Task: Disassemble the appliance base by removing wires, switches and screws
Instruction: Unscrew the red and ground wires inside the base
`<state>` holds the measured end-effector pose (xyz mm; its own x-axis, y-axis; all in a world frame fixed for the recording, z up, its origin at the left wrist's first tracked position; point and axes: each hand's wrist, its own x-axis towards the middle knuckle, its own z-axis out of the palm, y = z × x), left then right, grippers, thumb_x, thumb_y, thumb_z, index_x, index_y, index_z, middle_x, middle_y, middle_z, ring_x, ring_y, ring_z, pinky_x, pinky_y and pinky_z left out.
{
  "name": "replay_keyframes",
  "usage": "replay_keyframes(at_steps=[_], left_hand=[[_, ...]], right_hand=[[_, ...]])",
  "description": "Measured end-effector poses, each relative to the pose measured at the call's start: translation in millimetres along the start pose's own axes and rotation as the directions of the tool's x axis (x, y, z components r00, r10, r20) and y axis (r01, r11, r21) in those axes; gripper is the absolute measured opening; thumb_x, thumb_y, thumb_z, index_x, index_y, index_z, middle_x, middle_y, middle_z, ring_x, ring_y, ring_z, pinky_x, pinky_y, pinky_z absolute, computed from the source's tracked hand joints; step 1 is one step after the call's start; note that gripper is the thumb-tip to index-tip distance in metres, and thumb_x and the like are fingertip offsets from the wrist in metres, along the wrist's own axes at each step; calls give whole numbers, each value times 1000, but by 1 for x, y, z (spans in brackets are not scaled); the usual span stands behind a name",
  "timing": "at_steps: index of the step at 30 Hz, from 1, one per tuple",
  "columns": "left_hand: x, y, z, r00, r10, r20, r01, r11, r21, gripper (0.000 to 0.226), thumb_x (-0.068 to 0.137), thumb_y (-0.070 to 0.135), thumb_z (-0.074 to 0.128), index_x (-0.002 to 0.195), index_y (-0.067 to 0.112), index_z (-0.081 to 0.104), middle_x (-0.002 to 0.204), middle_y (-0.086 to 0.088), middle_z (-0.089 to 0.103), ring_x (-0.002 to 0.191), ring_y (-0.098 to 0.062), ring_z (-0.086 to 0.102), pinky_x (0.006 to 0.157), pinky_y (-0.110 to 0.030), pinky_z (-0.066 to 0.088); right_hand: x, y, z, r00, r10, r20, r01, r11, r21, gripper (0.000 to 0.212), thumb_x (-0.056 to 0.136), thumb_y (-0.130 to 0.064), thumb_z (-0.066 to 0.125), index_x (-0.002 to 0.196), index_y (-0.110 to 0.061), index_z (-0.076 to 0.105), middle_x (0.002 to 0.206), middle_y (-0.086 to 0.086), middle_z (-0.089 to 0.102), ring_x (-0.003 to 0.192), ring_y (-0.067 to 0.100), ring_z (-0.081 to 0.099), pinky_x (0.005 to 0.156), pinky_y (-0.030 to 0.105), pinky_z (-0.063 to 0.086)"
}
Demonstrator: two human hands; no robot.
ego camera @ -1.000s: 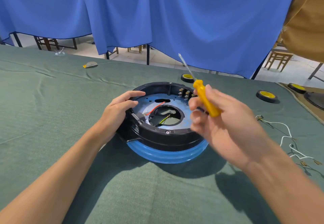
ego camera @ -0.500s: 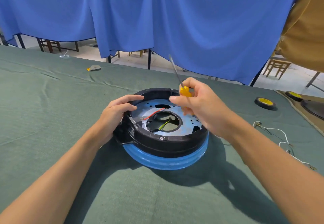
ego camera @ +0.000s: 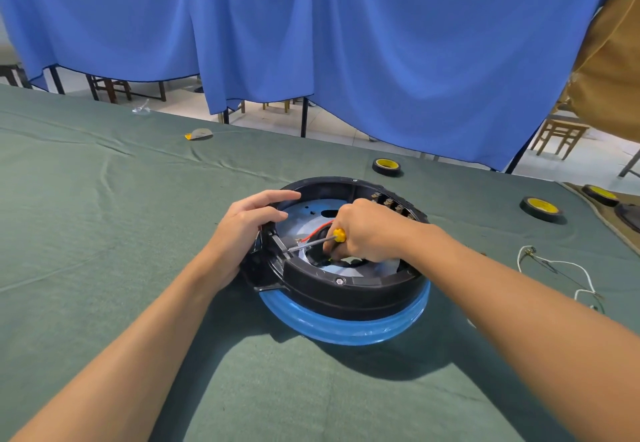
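The base [ego camera: 346,289], a black ring on a blue skirt, sits upside down in the middle of the green table [ego camera: 104,251], just as it did a second ago. The left hand [ego camera: 247,227] has stayed on the base's left rim, with its fingers nearly straight over the edge and its palm against the outside. The right hand [ego camera: 367,234] has changed most. A second ago it held the screwdriver [ego camera: 315,243] up in the air, tip skyward. Now it has dropped inside the ring, fingers curled around the yellow handle. The shaft lies almost flat and points left, and its tip is at the inner left wall beside the red wire [ego camera: 317,232]. Loose white wires [ego camera: 554,265] lie to the right.
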<state>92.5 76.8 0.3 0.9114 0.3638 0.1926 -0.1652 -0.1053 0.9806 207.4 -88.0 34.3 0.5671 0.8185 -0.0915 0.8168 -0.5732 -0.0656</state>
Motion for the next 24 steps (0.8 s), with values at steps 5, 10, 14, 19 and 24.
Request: replay_keyframes(at_steps=[5, 10, 14, 19, 24], left_hand=[[0, -1, 1, 1000, 10, 2, -10, 1000, -8, 37, 81, 7, 55, 99, 31, 77, 113, 15, 70, 120, -14, 56, 111, -45, 37], [-1, -1, 2, 1000, 14, -5, -14, 1000, 1, 39, 86, 2, 53, 98, 30, 76, 109, 19, 70, 118, -9, 56, 108, -35, 39], [-2, 0, 1, 1000, 19, 1, -19, 1000, 16, 39, 87, 3, 52, 99, 32, 76, 108, 23, 69, 114, 1, 55, 104, -29, 38], [-1, -1, 1, 1000, 22, 7, -22, 1000, 18, 38, 88, 3, 52, 101, 30, 75, 109, 21, 70, 115, -2, 56, 105, -31, 38], [0, -3, 0, 999, 44, 17, -44, 998, 43, 38, 89, 1, 51, 104, 28, 74, 113, 13, 70, 119, -13, 56, 107, -34, 38]], right_hand=[[1, 3, -2, 999, -45, 10, 44, 999, 13, 8, 84, -20, 73, 89, -24, 77, 84, -1, 73, 80, 20, 67, 75, 40, 57], [-2, 1, -3, 995, -99, -1, 99, 994, -38, 13, 87, -20, 67, 85, -29, 76, 82, -5, 73, 79, 18, 66, 74, 40, 56], [-8, 0, -5, 989, -147, -20, 143, 982, -127, 18, 88, -16, 61, 87, -27, 75, 82, -3, 72, 78, 20, 64, 73, 39, 55], [-17, 1, -20, 967, -209, -145, 177, 963, -203, 14, 93, -27, 60, 92, -26, 74, 83, -2, 72, 78, 24, 61, 76, 36, 51], [-32, -2, -41, 929, -175, -327, 210, 975, 76, 12, 93, -21, 65, 95, -15, 74, 73, -11, 65, 62, 4, 52, 64, 24, 40]])
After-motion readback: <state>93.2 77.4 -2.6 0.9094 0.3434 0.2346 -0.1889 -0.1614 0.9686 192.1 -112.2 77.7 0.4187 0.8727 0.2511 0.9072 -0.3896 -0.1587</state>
